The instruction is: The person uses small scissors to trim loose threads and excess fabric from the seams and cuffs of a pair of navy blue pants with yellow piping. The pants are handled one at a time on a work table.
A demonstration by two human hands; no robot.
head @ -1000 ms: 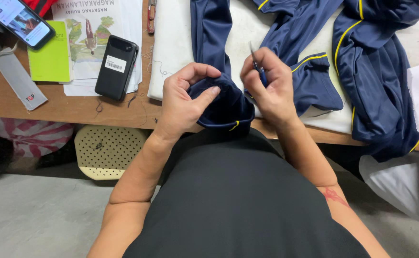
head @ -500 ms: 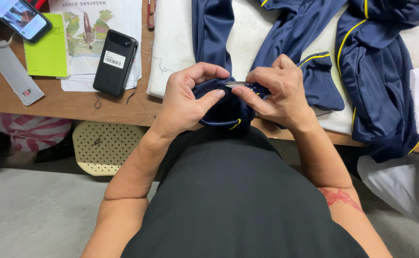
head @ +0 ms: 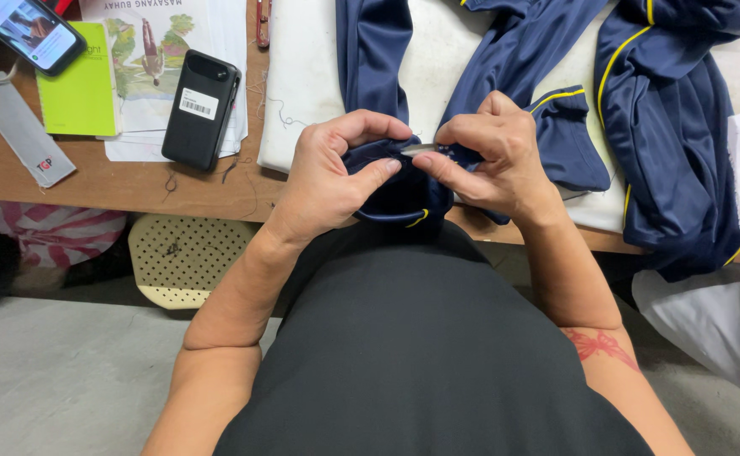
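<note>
1. Left hand (head: 332,177), centre of frame: fingers curled narrow, thumb and forefinger pinching a bunched fold of navy garment (head: 404,198) with yellow piping. The fold hangs just over the near table edge, above the person's black-clad lap.
2. Right hand (head: 492,156), just right of the left: fingers closed on a small silvery tool (head: 421,149), its tip pointing left onto the fold between the two hands. Kind of tool cannot be told. Fingertips of both hands nearly touch.
3. Versus 0.5 s ago: both hands hold the same pinch on the same fold; position at the table edge unchanged. Versus 1.0 s ago: hands then sat farther apart, right hand raised with the tool upright; now they are drawn together over the cloth.
4. Wooden table (head: 218,190) runs across the upper frame. A white cloth pad (head: 302,84) lies on it under the navy fabric, which spreads to the upper right.
5. Upper left of frame: black phone (head: 201,110) lying on printed papers (head: 176,42), green notebook (head: 78,89) beside it, a second phone with lit screen (head: 28,34) at the corner, grey strap (head: 19,127) near the edge.
6. Below the table: perforated cream stool (head: 184,257), striped bag (head: 49,232), grey concrete floor (head: 66,380). White fabric (head: 716,329) at lower right.
</note>
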